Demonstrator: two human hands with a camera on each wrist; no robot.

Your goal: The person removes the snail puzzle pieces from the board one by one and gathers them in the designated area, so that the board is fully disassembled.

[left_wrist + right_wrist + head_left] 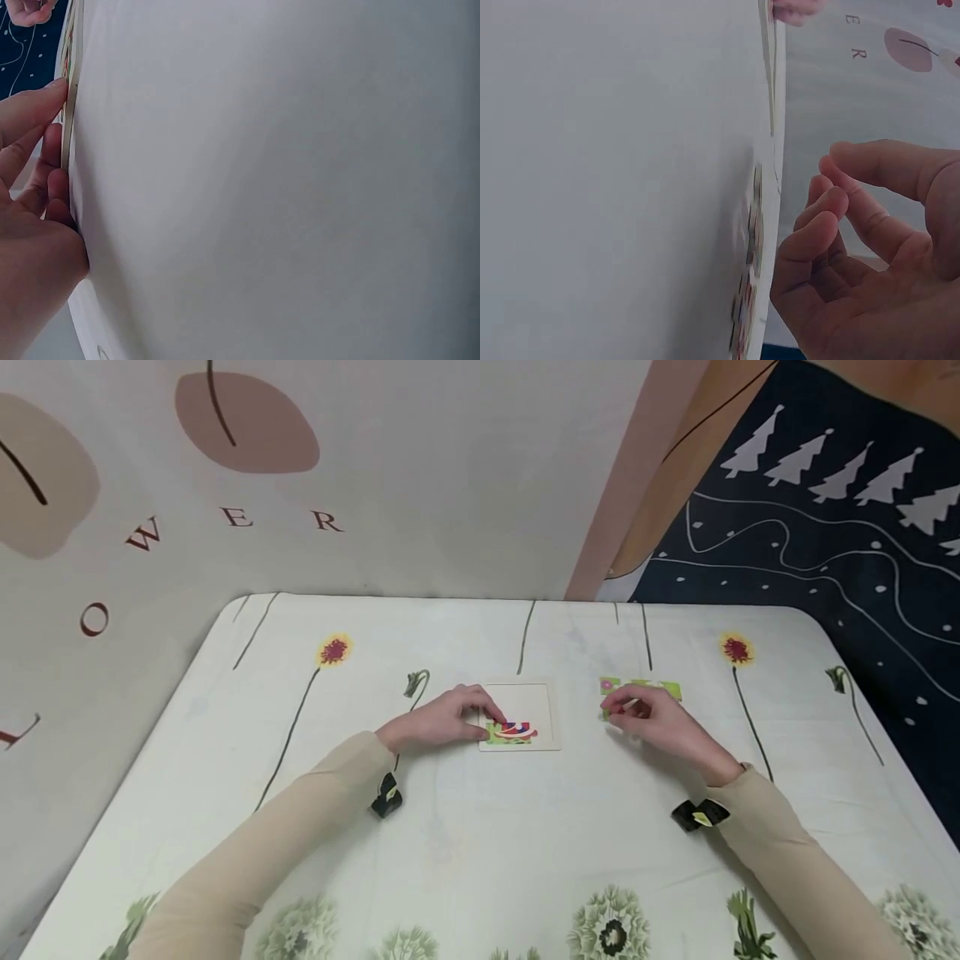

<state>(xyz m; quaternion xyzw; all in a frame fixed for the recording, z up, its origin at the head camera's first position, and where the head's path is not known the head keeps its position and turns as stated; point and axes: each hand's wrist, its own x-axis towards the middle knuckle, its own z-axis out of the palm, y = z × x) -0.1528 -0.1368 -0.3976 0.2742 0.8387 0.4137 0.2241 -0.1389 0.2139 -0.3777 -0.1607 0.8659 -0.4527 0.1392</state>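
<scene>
A shallow pale puzzle tray (pixel 536 702) lies on the table, with joined puzzle pieces (pixel 517 735) in green, red, purple and white along its lower left part. My left hand (pixel 453 717) rests at the tray's left side, thumb by the lower left corner and index finger over the pieces. In the left wrist view, that thumb touches the tray's edge (pixel 70 124). My right hand (pixel 651 714) hovers over loose green puzzle pieces (pixel 667 687) right of the tray. Its fingers are loosely bent with nothing seen between them, above the pieces (pixel 756 225) in the right wrist view.
The table is covered with a white flower-printed cloth (pixel 480 860). Behind it hangs a pale curtain (pixel 450 485) with letters, and a dark blue cloth (pixel 825 543) with white trees is at the right. Black straps (pixel 700 815) are on both wrists.
</scene>
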